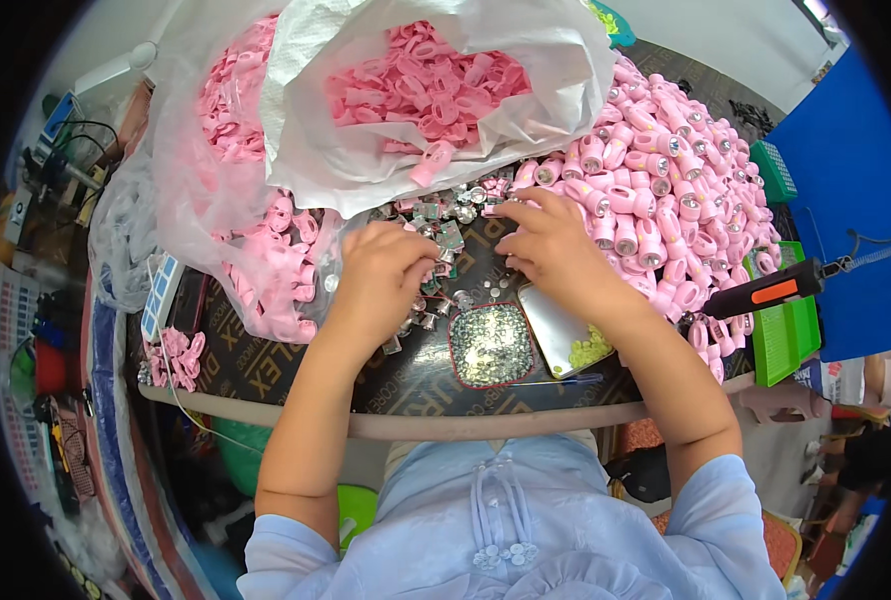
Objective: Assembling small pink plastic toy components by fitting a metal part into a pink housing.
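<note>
My left hand (386, 268) is over the pile of small circuit boards and silvery metal parts (448, 238) in the middle of the table, fingertips pinched together; whatever they hold is hidden. On the other side of that pile, my right hand (558, 245) has its fingers curved and apart, with nothing visible in them. A square tin (492, 346) full of tiny metal pieces lies nearer to me. Beside it is a shallow tin lid (548, 322) with small yellow-green pieces (590, 348) in it, partly below my right forearm.
Behind my hands a white sack (301, 130) holds pink plastic parts. Pink mini flashlights (656, 180) are heaped at right, beside a black-and-orange electric screwdriver (766, 296) and green basket (788, 335). Clear bags (196, 200) with pink pieces lie left. A thin blue-ended tool (566, 381) is near the edge.
</note>
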Demonstrator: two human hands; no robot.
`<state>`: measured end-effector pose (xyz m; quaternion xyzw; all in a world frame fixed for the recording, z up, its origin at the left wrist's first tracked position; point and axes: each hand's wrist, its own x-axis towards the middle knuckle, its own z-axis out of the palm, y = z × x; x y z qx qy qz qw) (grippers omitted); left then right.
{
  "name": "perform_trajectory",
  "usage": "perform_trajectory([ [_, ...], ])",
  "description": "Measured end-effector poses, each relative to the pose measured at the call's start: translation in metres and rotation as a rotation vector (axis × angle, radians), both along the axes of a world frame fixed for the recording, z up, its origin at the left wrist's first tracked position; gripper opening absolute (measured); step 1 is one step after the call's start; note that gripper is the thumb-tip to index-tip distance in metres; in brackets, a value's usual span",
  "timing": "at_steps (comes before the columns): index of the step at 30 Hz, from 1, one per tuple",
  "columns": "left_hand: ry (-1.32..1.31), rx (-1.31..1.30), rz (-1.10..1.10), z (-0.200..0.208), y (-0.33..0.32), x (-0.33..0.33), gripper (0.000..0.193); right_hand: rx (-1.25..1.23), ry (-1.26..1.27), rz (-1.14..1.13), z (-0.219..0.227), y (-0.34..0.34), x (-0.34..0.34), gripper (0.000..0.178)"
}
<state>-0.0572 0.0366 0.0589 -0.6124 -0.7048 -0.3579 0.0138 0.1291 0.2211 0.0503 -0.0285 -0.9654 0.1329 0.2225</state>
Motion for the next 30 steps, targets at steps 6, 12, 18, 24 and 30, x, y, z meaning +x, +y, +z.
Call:
perform_trajectory([
  [6,0.155,-0.138,-0.085,0.006,-0.013,0.027,0.029,-0.176,-0.073,0.018,-0.001,-0.016,-0.016,0.022],
  [12,0.256,-0.228,-0.167,-0.009,-0.008,0.033,0.034,-0.249,-0.001,-0.134,-0.006,-0.024,-0.042,0.021],
  [18,-0.932,0.022,0.12,-0.011,-0.024,0.003,0.026,-0.685,-0.137,-0.154,0.012,-0.033,-0.039,0.032],
  [24,-1.678,0.256,-0.126,-0.007,-0.026,0.002,0.027,-1.388,-0.168,0.002,0.016,-0.052,-0.038,0.034],
  [30,-2.034,0.333,-0.196,-0.014,-0.027,0.004,0.02,-1.544,-0.122,0.085,0.013,-0.07,-0.027,0.033],
])
